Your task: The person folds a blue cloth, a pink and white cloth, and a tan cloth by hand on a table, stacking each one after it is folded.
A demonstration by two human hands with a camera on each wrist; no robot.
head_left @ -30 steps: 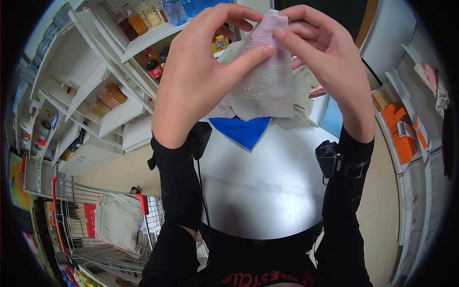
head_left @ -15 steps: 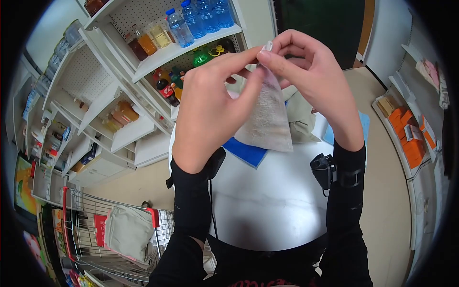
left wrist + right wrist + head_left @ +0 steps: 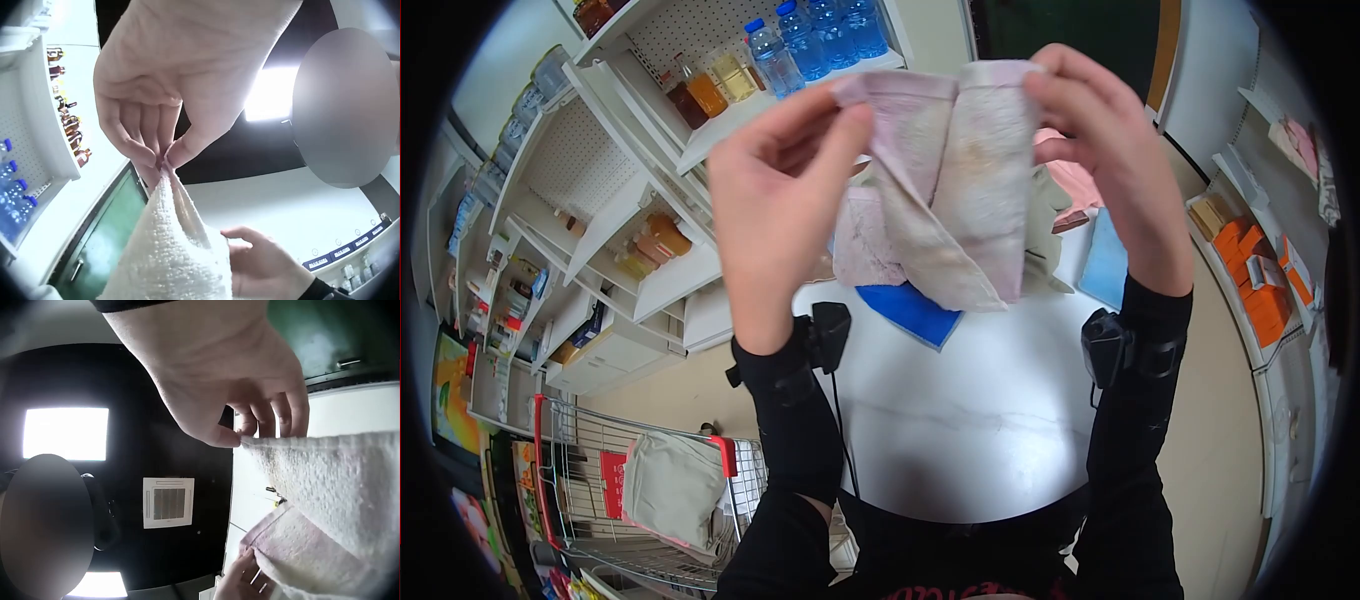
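The left hand (image 3: 775,190) is pinching one top corner of the towel (image 3: 965,180), the right hand (image 3: 1100,150) the other (thumbs clamping cloth against fingers); being held apart, they are letting it hang half-spread between and below them.

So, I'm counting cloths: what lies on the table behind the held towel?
A blue cloth, a light blue one, a pink one and a beige one peek out; the towel covers the pile's middle.
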